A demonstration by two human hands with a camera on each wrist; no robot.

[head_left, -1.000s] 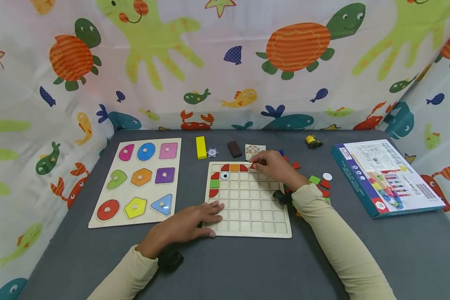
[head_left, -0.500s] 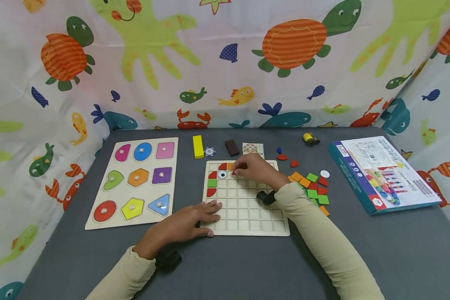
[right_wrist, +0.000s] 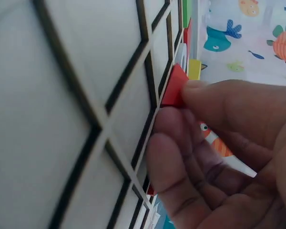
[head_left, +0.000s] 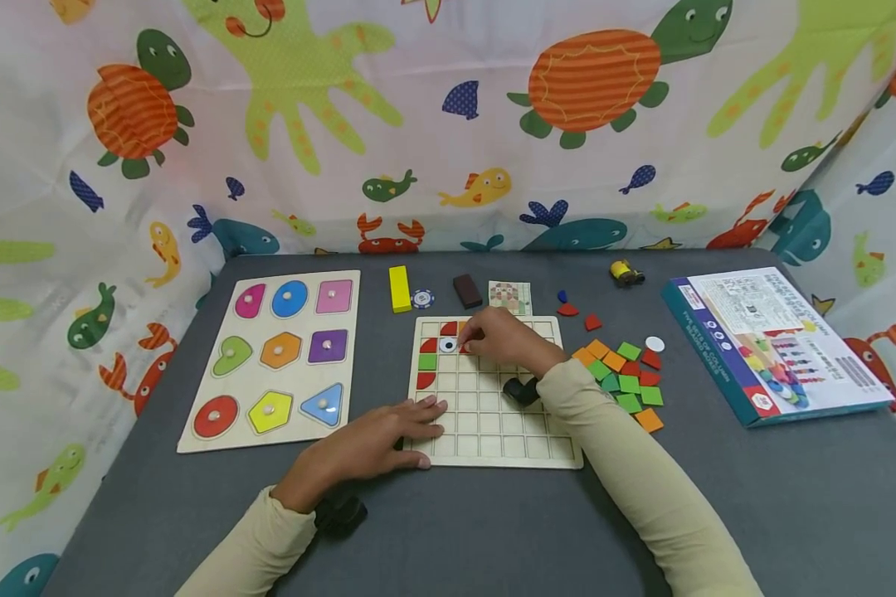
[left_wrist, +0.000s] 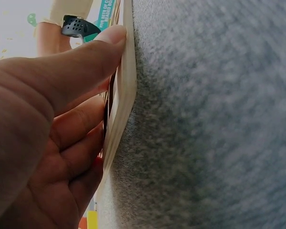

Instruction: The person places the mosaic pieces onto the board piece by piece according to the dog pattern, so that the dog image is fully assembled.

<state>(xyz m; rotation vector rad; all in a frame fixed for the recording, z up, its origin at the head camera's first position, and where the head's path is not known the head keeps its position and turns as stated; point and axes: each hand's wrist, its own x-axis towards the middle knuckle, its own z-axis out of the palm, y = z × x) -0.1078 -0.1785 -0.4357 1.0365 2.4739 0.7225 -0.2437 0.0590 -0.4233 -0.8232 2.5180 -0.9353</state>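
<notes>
- Red tile (right_wrist: 174, 89) pinched, right hand (head_left: 502, 337) has come left beside the grid board's (head_left: 500, 427) eye tile (head_left: 448, 345); placement looks underway.
- Left hand (head_left: 373, 439) rests loose-fingered on the grid board.

Play area: sea-animal curtain (head_left: 448, 145), shape puzzle (head_left: 299, 378), mosaic board (head_left: 490, 422).

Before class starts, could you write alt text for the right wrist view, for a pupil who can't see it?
Close-up of a right hand holding a red piece at a pale grid board, which fills the left side. Behind are a yellow block and a sea-animal curtain.
</notes>
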